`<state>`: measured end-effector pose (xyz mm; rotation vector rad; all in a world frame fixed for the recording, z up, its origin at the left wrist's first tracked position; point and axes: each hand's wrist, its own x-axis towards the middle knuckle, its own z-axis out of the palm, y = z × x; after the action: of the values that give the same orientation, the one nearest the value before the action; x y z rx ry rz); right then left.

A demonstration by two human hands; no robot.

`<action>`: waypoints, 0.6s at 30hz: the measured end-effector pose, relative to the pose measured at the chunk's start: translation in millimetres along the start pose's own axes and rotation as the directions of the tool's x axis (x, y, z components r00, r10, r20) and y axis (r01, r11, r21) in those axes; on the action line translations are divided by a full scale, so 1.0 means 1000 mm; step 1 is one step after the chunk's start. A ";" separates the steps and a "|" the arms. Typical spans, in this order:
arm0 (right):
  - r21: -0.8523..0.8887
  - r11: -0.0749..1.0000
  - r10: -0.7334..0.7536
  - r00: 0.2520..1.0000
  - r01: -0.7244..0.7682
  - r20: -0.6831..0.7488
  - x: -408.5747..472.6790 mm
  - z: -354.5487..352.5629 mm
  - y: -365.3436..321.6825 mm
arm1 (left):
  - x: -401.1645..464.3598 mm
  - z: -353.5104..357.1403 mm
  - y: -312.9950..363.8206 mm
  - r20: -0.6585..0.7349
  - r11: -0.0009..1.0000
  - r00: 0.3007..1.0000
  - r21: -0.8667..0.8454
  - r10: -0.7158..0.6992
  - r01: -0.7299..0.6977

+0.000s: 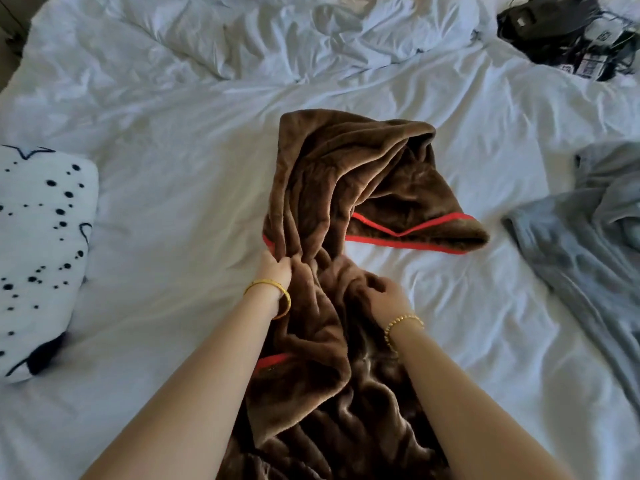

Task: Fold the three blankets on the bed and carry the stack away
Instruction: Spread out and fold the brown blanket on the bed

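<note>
A brown blanket (332,237) with red trim lies bunched at the middle of a white bed (166,140). The left hand (275,271) and right hand (388,296) both grip its folds, fingers curled. A grey blanket (581,237) lies right of it, a spotted one (38,251) left.

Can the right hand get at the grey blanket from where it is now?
Probably, but not straight away. The right hand is gripping the brown blanket and would have to let go first. Only bare sheet lies between it and the grey blanket at the bed's right side.
</note>
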<state>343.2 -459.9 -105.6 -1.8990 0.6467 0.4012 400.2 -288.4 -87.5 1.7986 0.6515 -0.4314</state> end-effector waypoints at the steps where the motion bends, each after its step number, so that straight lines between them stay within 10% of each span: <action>1: 0.038 0.998 0.058 0.984 -0.053 -0.169 -0.003 -0.016 0.011 | -0.004 0.003 -0.002 -0.003 0.997 0.999 -0.074 0.032 -0.032; 7: 0.100 0.916 0.353 0.661 -0.389 -0.662 -0.057 -0.115 0.104 | -0.043 0.024 -0.044 -0.229 0.990 0.973 0.123 -0.031 0.061; 12: -0.158 0.882 0.257 0.734 -0.445 -0.629 -0.088 -0.134 0.130 | -0.071 0.034 -0.067 0.060 0.985 0.995 0.155 -0.086 0.075; 16: -0.287 0.936 -0.033 0.759 -0.204 -0.650 -0.075 -0.133 0.085 | -0.069 0.035 -0.026 0.060 0.974 0.994 -0.202 -0.094 0.104; 18: -0.359 0.933 -0.218 0.752 -0.028 -0.623 -0.065 -0.131 0.054 | -0.068 0.040 0.003 -0.037 0.994 0.999 -0.108 0.024 -0.028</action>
<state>256.9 -580.5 -57.4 -2.4241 0.9761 -0.2767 350.2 -342.3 -57.8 1.7134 0.6635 -0.3408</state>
